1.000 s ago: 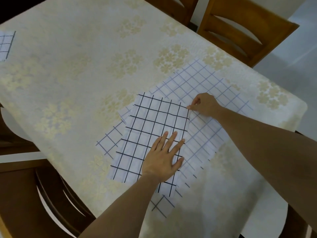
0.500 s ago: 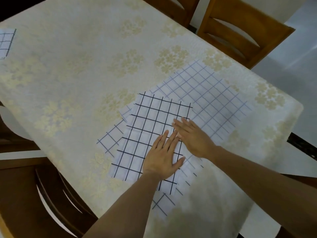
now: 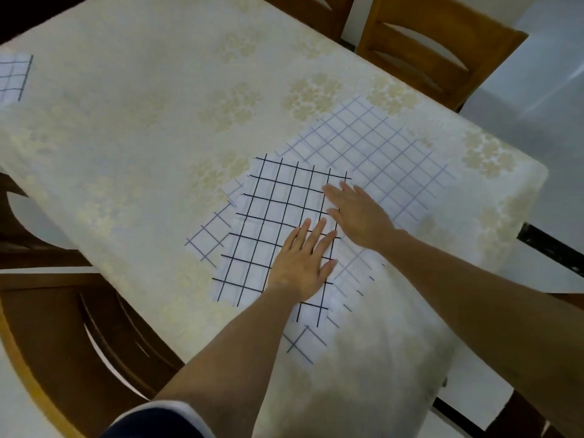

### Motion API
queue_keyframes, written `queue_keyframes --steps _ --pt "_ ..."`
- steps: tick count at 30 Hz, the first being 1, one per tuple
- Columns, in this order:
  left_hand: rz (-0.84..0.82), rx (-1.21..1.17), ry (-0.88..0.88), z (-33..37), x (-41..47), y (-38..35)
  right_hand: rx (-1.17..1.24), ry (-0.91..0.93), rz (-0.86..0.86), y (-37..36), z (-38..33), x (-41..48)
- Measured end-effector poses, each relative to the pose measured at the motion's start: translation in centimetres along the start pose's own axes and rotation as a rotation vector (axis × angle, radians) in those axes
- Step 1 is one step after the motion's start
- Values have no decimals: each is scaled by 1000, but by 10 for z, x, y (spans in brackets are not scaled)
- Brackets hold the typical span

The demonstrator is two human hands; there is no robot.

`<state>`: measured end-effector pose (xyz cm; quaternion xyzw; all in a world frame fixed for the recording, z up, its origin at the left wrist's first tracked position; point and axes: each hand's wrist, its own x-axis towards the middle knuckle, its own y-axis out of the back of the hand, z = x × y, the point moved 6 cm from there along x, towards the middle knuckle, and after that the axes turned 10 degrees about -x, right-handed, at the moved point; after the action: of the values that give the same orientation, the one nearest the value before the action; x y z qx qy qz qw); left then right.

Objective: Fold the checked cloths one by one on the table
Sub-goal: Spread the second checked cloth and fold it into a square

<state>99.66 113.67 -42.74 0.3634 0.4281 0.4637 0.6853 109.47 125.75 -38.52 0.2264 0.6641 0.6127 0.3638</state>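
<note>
My left hand [image 3: 301, 263] and right hand [image 3: 358, 213] press flat, fingers straight, on the right edge of the dark-checked cloth [image 3: 275, 216], the right just beyond the left. It stretches leftward from them, long axis running away from me, atop a paler checked cloth [image 3: 379, 153].

White checks on cream and gold

The top cloth [image 3: 278, 216] was white with a bold black grid. The wider cloth [image 3: 385, 153] beneath was white too, its thinner lines a faded blue-grey — as on the small cloth [image 3: 12, 77] at the far left edge. The table [image 3: 142, 128] wore cream, strewn with pale gold flower clusters. The chairs [image 3: 493, 49] were warm brown wood, and the sleeve [image 3: 158, 420] was dark navy, rimmed white.
</note>
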Motion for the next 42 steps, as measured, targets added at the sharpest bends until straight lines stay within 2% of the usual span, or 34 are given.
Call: queue_keyframes --steps 2,5,9,14,19,20,22,24,25,27,28,33,38,42 --pt "-5 5 -3 0 0 2 -26 77 -101 -20 -7 -11" --pt "-6 57 -21 1 -2 -1 -102 76 -140 -34 3 -13" --pt "-54 112 -84 9 -21 -13 -139 44 -194 -28 12 -7" --pt "-86 112 -77 12 -45 -19 -223 -91 -228 -29 26 9" --pt "-154 89 -55 14 -48 -17 -290 -124 -301 -18 27 18" --pt "-166 82 -50 15 -48 -15 -250 -145 -276 -12 22 16" --pt "-150 -6 -43 17 -45 -5 -26 -256 -72 5 7 1" --pt "-30 -156 -42 17 -41 13 263 -487 138 14 -4 -35" --pt "12 -183 -48 15 -38 21 373 -602 132 9 -10 -56" --pt "-7 -124 -97 13 -27 30 446 -708 -50 -14 -31 -91" --pt "-40 -69 -139 14 -20 34 442 -716 -109 -23 -45 -106" --pt "-221 100 -307 27 17 46 333 -702 -148 -39 -93 -134" --pt "-314 486 -487 50 32 61 705 -613 -157 -33 -81 -135" --pt "-397 614 -562 61 47 68 780 -451 -234 -30 -40 -145"
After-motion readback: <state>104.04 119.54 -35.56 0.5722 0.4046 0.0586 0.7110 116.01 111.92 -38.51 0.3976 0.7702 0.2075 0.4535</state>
